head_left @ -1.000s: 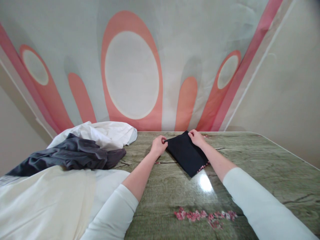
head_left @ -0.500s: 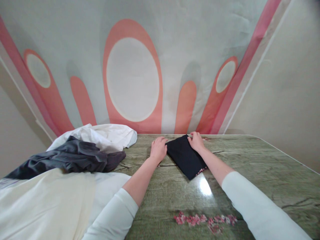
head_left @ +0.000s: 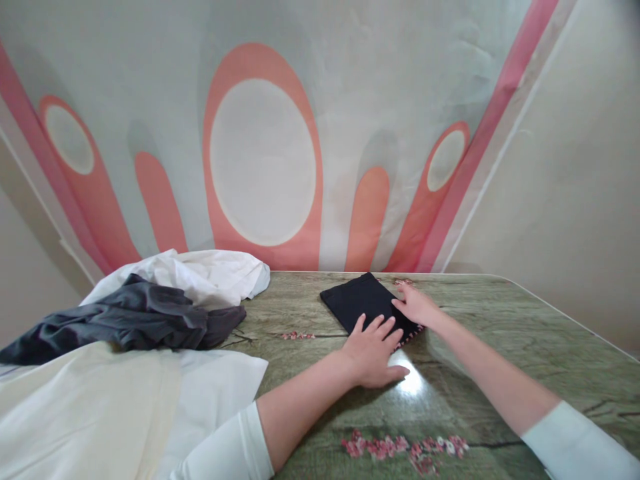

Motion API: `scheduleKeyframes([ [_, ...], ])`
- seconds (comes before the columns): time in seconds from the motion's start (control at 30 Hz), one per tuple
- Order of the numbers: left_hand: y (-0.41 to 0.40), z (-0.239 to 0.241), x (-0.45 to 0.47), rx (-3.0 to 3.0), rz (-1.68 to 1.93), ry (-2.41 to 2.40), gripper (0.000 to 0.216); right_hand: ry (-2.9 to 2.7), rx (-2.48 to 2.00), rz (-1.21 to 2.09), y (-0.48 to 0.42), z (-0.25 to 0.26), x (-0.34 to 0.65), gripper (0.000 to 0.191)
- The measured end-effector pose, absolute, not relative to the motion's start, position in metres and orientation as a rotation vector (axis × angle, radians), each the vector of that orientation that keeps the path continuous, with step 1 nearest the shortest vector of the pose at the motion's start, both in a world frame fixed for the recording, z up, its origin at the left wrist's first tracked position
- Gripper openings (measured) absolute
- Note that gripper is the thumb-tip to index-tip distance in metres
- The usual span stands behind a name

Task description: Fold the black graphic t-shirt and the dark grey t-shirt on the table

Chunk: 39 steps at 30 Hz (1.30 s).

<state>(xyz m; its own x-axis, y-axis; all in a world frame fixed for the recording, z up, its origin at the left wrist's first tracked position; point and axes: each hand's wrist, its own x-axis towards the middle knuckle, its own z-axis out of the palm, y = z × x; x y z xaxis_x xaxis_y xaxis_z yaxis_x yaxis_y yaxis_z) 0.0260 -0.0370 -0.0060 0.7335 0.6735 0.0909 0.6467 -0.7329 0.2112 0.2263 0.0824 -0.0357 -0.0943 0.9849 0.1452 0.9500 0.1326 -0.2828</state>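
Now, both palms down, fingers spread, clasping nothing. Folded cloth (head_left: 361, 300) lies at far side of table (head_left: 500, 347), right of laundry pile (head_left: 150, 313). By near edge, left hand (head_left: 373, 350) presses on it, heel on table; right hand (head_left: 417, 307) rests on right edge. Risk, to my eye: glossy top slippery, sideways push could skid cloth, spoil fold.

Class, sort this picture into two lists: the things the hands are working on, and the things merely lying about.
In hand:
black cloth, folded, flat on the table
left hand, open, fingers on its near edge
right hand, open, on its right edge

Lying about:
grey garment
white cloth
cream sheet
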Motion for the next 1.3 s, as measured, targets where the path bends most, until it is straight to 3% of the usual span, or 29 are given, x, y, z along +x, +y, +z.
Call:
scheduleKeyframes([
  [0.33,-0.02,0.003,0.009,2.637,0.134,1.364,0.061,-2.21,-1.726,0.475,-0.013,-0.02,0.223,0.041],
  [0.47,-0.007,-0.003,-0.003,2.676,0.179,1.427,0.054,-2.385,-1.525,0.906,-0.08,0.002,0.199,0.047],
  [0.53,0.0,-0.008,-0.008,2.695,0.232,1.419,0.051,-2.448,-1.445,0.93,-0.099,0.013,0.191,0.046],
  [0.67,0.007,-0.011,-0.013,2.728,0.271,1.368,0.047,-2.417,-1.392,0.616,-0.097,0.024,0.181,0.032],
  [0.87,-0.012,-0.011,0.002,2.919,0.241,1.197,0.047,-2.554,-1.193,0.38,-0.074,-0.004,0.188,0.067],
  [1.03,-0.017,-0.012,0.009,2.897,0.222,1.202,0.052,-2.623,-1.341,0.353,-0.042,-0.029,0.219,0.067],
  [1.3,-0.029,-0.005,0.014,2.844,0.174,1.244,0.06,-2.26,-1.817,0.133,0.018,-0.05,0.261,0.069],
])
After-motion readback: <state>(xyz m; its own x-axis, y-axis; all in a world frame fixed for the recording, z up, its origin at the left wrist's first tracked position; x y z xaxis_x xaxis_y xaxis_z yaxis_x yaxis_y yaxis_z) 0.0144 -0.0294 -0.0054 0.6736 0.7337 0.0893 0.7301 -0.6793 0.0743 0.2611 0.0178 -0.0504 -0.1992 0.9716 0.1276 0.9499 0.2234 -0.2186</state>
